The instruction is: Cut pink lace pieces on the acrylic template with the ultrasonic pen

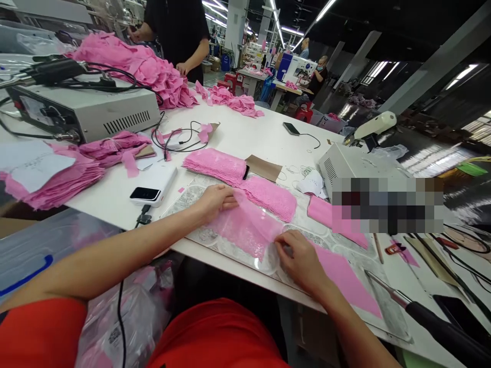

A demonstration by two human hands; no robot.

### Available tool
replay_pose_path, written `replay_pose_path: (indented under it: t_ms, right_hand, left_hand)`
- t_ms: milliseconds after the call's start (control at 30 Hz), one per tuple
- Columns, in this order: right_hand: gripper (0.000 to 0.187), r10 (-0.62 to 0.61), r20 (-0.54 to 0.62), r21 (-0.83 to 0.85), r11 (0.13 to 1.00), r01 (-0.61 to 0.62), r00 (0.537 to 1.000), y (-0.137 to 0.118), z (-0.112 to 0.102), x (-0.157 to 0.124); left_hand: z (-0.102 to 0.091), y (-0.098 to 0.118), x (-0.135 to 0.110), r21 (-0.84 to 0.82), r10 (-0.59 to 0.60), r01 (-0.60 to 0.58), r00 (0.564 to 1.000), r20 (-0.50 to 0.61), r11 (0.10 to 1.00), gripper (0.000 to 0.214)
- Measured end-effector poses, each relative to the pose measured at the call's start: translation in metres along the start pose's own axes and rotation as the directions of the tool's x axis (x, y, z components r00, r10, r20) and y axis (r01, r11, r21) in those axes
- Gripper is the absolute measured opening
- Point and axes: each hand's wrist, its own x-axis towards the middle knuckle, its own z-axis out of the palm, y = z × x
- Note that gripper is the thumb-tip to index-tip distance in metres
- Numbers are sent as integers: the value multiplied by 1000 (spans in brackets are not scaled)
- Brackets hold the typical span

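Sheet of thin pink material (249, 227) held between both hands, over the near part of a patterned gray mat (192, 197). At its upper left edge, left hand (217, 203) with thumb and fingers drawn together on the material; at its right edge, right hand (301, 258) with thumb and forefinger narrowed to a pinch, a small loop of space behind the tips. Just beyond, toward the mat's far side, a left stack of pink pieces (215, 164) and, close beside it, a right stack of pink pieces (271, 198), with a brown card (264, 167) behind. To the right of the right hand, a flat pink piece (347, 278) lying on the mat. Over the mat's right side, metal end of a black-handled tool (425, 314). Left of the mat, a white device with a dark screen (153, 193); farther left, layered pink pieces (72, 179) and a gray metal box (115, 110) with black cables on top. Farther out across the white table (249, 133), a phone (291, 129), a large pink heap (130, 66) and, standing beside it, a person in a black top (178, 36).
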Motion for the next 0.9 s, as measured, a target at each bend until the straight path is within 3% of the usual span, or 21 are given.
replay_pose_path:
  t_ms: [100, 200, 300, 400, 600, 700, 800, 900]
  right_hand:
    - [13, -28, -57, 50, 998, 31, 998, -4, -5, 10]
    - [12, -175, -51, 72, 981, 178, 983, -13, -1, 10]
    - [15, -279, 7, 70, 958, 278, 960, -19, 8, 4]
    - [16, -297, 46, 63, 954, 294, 954, -20, 13, 0]
    - [14, -318, 87, 25, 948, 317, 944, -18, 6, 0]
    - [14, -301, 95, 22, 954, 300, 949, -18, 4, 0]
    - [15, -257, 85, 12, 966, 257, 963, -19, 4, 1]
    - [16, -238, 70, 4, 971, 239, 969, -19, 4, -1]
  left_hand:
    - [-10, 9, 3, 112, 99, -95, 995, -27, 989, 20]
    - [-34, 11, -16, 319, 200, -185, 980, -16, 930, 17]
    - [-60, 6, -41, 563, 271, -247, 962, 42, 789, 13]
    - [-75, -1, -56, 726, 321, -310, 938, 129, 614, 7]
    - [-73, -5, -61, 849, 381, -386, 892, 243, 361, 17]
    - [-68, -9, -59, 840, 397, -502, 827, 397, 205, 28]
    - [-61, -15, -53, 760, 273, -649, 738, 617, 38, 34]
    - [-53, -19, -40, 723, 126, -690, 715, 687, -25, 40]
